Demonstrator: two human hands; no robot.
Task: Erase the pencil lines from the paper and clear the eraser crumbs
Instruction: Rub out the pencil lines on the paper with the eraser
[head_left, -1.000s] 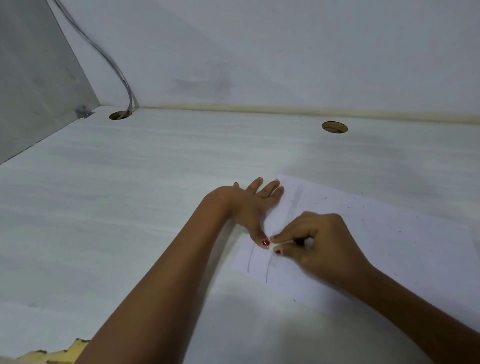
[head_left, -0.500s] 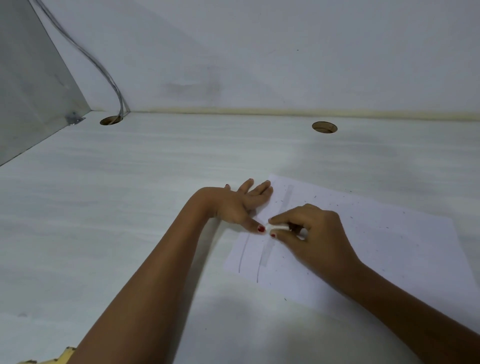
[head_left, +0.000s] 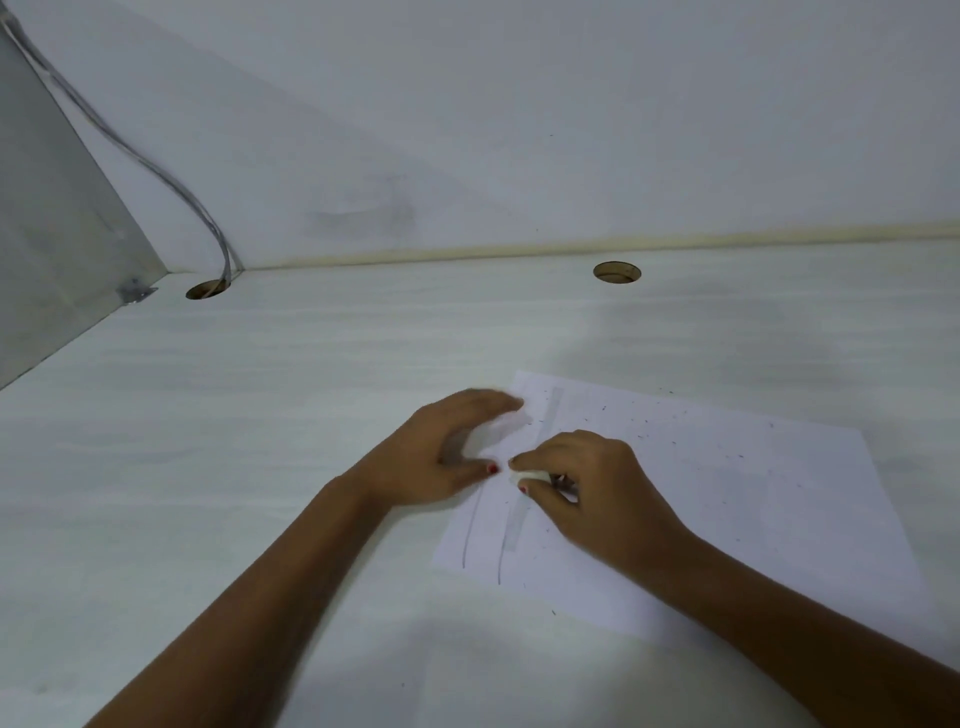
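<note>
1. Head view, where things lie: a white sheet of paper (head_left: 727, 499) is laid flat on a pale surface (head_left: 260, 415), right of centre and turned at a slant.
2. Head view, right hand: a small white eraser (head_left: 531, 475) is pinched between the thumb and forefinger of the right hand (head_left: 587, 488). It is pressed to the left part of the sheet.
3. Head view, left hand: the left hand (head_left: 447, 452) is arched over the sheet's left edge. Nothing is gripped. The thumb tip is set down just beside the eraser, and the fingertips, blurred, are placed near the far left corner, so the sheet appears to be steadied.
4. Head view, progress: the task is judged to be partly done. A pale grey smudged band (head_left: 519, 525) is seen running under the eraser, where rubbing seems to have been applied. Two thin dark pencil lines (head_left: 470, 530) are left at the near left of the sheet, side by side. No clearing is shown: dark crumbs (head_left: 675, 441) are scattered across the sheet's middle and right.
5. Head view, the sheet's look: it is seen uncreased, with no visible tear, and blank on its right half apart from the specks.
6. Head view, surroundings: a round cable hole (head_left: 616, 272) is cut into the surface further back, and a grey cable (head_left: 156, 171) is led down the wall (head_left: 519, 130) into a second hole at the left.
</note>
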